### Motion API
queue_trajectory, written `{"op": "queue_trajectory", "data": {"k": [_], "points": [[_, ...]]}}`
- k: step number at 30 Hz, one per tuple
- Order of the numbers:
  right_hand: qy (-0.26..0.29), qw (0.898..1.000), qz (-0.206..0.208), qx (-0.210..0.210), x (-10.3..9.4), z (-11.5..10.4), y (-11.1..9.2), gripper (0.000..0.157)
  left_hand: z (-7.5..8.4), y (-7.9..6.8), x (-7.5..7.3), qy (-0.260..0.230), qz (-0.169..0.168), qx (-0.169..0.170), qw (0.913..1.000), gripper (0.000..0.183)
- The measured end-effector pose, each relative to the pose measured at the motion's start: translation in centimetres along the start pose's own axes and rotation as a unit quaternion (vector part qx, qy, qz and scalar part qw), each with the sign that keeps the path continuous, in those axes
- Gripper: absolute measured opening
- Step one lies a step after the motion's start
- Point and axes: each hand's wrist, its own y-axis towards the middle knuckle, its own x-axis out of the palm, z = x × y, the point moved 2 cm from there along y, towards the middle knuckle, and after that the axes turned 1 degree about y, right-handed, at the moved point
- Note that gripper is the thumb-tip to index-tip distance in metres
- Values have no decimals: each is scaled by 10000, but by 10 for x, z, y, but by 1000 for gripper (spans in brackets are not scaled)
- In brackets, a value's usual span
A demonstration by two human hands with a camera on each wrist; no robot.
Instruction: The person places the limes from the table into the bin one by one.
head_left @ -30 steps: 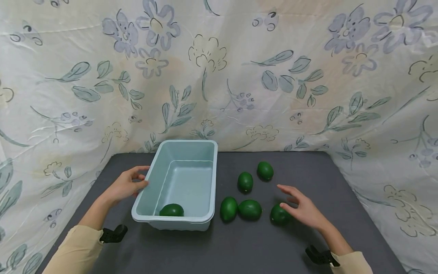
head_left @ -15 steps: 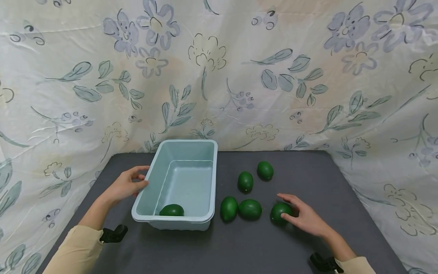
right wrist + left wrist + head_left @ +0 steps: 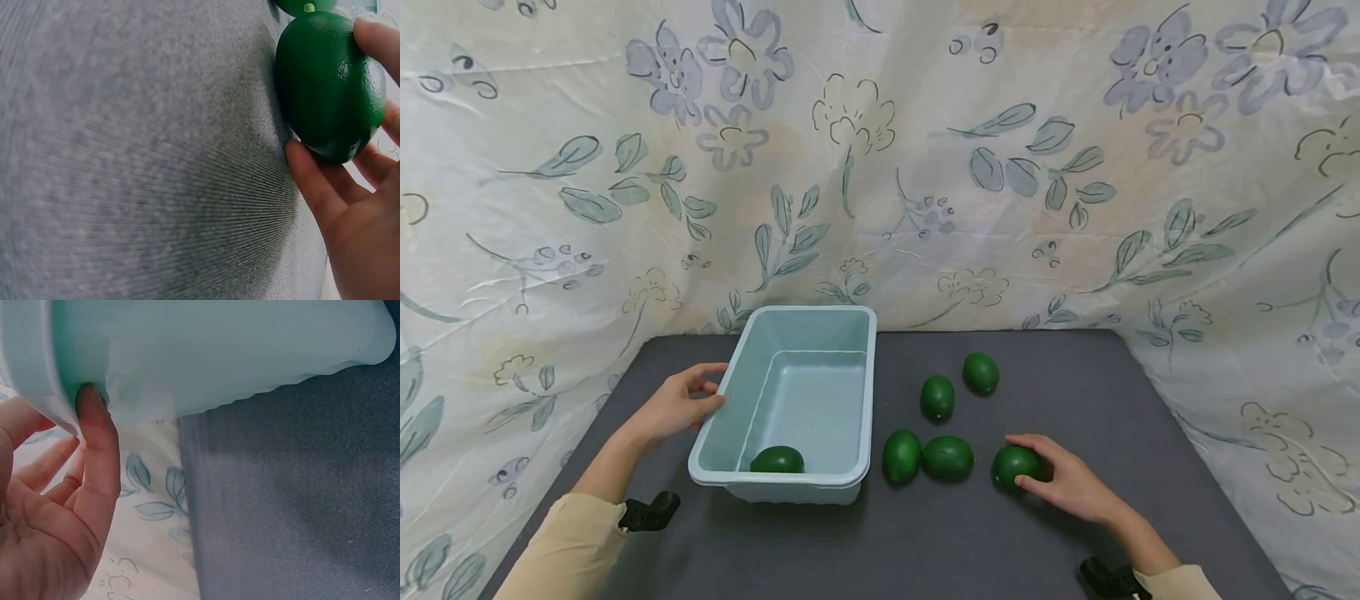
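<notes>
My left hand (image 3: 672, 406) holds the left side of a pale blue plastic tub (image 3: 820, 400) by its rim; the left wrist view has the fingers at the tub wall (image 3: 187, 356) just under the lip. One dark green avocado (image 3: 777, 460) lies inside the tub, at the near end. On the right, my right hand (image 3: 1071, 483) has its thumb and fingers around another avocado (image 3: 1012, 467), which rests on the table. Seen from the right wrist, this glossy avocado (image 3: 328, 81) sits between thumb and fingertips.
Two avocados lie side by side right of the tub, one upright in view (image 3: 902, 457) and one crosswise (image 3: 948, 459). Farther back are two more, a nearer avocado (image 3: 937, 398) and a farther avocado (image 3: 981, 373). A floral cloth (image 3: 880, 167) hangs behind the dark grey table (image 3: 925, 542).
My right hand has come down and its fingers have closed around the rightmost avocado. The left hand and the tub have stayed put.
</notes>
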Motion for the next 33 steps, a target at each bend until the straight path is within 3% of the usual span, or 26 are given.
{"op": "queue_trajectory", "data": {"k": [11, 21, 33], "points": [[57, 9996, -61, 274, 1, 2, 2, 57, -4, 2, 0, 40, 29, -5, 10000, 58], [147, 9996, 219, 42, -5, -9, 9, 55, -5, 4, -2, 30, 14, 14, 10000, 59], [-238, 9982, 546, -50, -9, -17, 24, 55, -4, 4, -2, 27, 8, 5, 10000, 59]]}}
